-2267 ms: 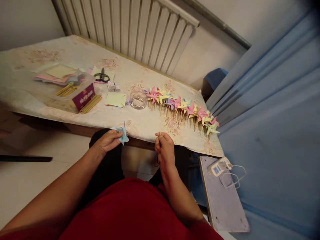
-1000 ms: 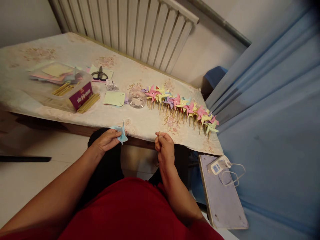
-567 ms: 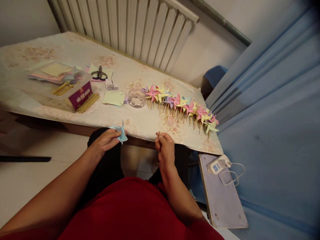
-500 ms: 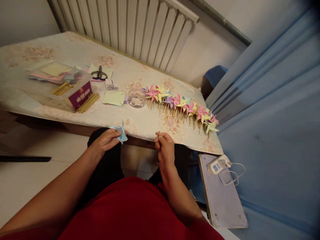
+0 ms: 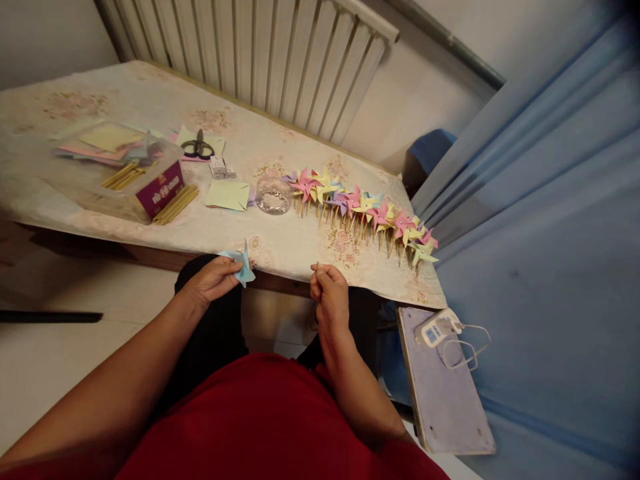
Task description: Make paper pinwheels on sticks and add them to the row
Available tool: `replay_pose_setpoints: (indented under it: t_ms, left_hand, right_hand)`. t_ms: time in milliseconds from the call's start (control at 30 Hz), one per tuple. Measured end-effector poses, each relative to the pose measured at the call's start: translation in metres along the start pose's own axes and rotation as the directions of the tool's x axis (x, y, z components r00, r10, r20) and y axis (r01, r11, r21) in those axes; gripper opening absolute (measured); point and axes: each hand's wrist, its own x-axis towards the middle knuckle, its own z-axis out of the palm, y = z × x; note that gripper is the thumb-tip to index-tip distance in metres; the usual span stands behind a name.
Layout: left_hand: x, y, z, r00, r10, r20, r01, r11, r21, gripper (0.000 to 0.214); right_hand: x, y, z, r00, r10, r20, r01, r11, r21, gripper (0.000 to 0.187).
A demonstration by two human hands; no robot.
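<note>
My left hand (image 5: pixel 219 277) pinches a light blue paper pinwheel head (image 5: pixel 245 267) by the table's front edge. To the right, my right hand (image 5: pixel 331 293) is closed round a thin wooden stick (image 5: pixel 317 266); only the stick's tip shows above the fingers. The two are held apart. Finished paper pinwheels (image 5: pixel 353 202) in pink, yellow, purple and green line the right part of the table, on wooden sticks. Behind my hands sits a round clear dish (image 5: pixel 273 196) of small shiny pieces, beside a stack of pale yellow-green paper squares (image 5: pixel 227 195).
At the left is a clear plastic box (image 5: pixel 115 193) with coloured paper and sticks. A bundle of sticks (image 5: pixel 175 205) lies against it. Black scissors (image 5: pixel 199 146) rest on paper near small boxes (image 5: pixel 221 167). A power adapter (image 5: pixel 437 329) with white cord lies on a stool (image 5: pixel 453 407).
</note>
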Motion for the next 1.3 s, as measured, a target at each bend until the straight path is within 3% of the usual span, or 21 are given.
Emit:
replay_pose_setpoints:
  t_ms: [600, 900, 1300]
  left_hand:
    - [-0.0002, -0.0003, 0.0006, 1.0, 0.014, 0.029, -0.013, 0.999, -0.03, 0.023]
    - [0.0001, -0.0005, 0.0005, 1.0, 0.001, -0.018, -0.001, 1.0, -0.005, 0.02]
    - [-0.0011, 0.0015, 0.0041, 1.0, 0.003, 0.023, -0.002, 1.0, -0.018, 0.026]
  right_hand:
    - [0.0011, 0.0013, -0.001, 1.0, 0.002, -0.005, -0.002, 1.0, 0.001, 0.019]
    - [-0.0007, -0.0007, -0.0012, 0.999, -0.02, -0.044, 0.02, 1.0, 0.001, 0.017]
    - [0.0036, 0.0047, -0.004, 0.997, -0.026, -0.073, 0.026, 1.0, -0.008, 0.019]
